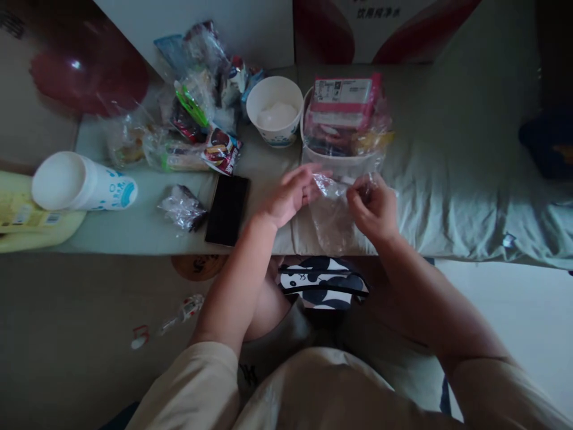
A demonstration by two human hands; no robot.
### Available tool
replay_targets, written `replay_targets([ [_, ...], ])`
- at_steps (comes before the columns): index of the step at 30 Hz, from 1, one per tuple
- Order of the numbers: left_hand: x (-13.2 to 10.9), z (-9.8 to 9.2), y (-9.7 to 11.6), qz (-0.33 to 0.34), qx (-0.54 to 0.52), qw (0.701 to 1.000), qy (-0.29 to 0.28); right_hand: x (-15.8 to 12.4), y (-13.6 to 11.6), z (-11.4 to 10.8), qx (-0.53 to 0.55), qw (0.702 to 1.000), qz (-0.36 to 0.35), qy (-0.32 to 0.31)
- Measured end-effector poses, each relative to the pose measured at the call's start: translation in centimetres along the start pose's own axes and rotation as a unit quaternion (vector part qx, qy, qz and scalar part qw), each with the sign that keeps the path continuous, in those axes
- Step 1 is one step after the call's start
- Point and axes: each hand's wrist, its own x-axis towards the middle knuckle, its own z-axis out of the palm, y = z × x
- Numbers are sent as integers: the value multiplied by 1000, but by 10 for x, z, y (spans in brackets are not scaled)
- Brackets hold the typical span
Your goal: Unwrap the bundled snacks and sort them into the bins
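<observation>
A clear plastic bag (333, 224) hangs between my two hands at the front of the covered surface. My right hand (375, 209) is closed, pinching the bag's upper edge. My left hand (293, 194) has its fingers partly curled at the other side, with crinkled plastic at the fingertips; its exact grip is hard to make out. Just beyond both hands, a white tub (340, 160) holds pink-edged packets (342, 101) in clear wrapping. A white paper bucket (275, 110) with blue print stands upright to the left of that tub, something pale inside it.
Several snack packets (222, 149) lie heaped at the back left. A black phone (228, 209) and crumpled clear plastic (182, 208) lie left of my left arm. Another paper bucket (107, 188) is on its side near a yellow package (27, 215). Boxes (380, 36) stand behind.
</observation>
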Motion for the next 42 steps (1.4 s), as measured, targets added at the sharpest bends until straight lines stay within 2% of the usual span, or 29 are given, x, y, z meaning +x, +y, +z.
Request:
replay_targets([
  [2,4,6,-10,-7,8,1000,-26,0,3,1,12,1000,-4,4],
  [7,13,9,-15,-17,83,995,60,0,11,3,106,993,38,-39],
  [12,2,1,-4,15,9,1000,-5,5,12,5,302,945,97,-87],
  [15,-3,-1,0,50,-68,996,-35,7,10,4,377,914,119,-91],
  [18,-3,1,1,63,-127,989,-44,9,8,1,429,889,134,-86],
  [22,-2,2,1,67,-139,987,-40,11,6,-3,478,865,126,-83],
  [25,1,-1,-1,59,-134,989,-33,11,5,-4,473,870,122,-67],
  [28,4,-6,-5,86,-96,991,-21,11,6,-5,449,881,137,-61],
  [31,7,-9,-9,146,15,989,12,11,7,-7,434,887,149,-57],
  [35,8,-10,-12,207,127,969,53,11,12,-10,443,881,142,-83],
  [38,11,-11,-17,221,147,962,66,10,20,-6,385,912,117,-83],
  [42,20,-19,-30,240,111,961,82,9,33,2,290,951,70,-77],
])
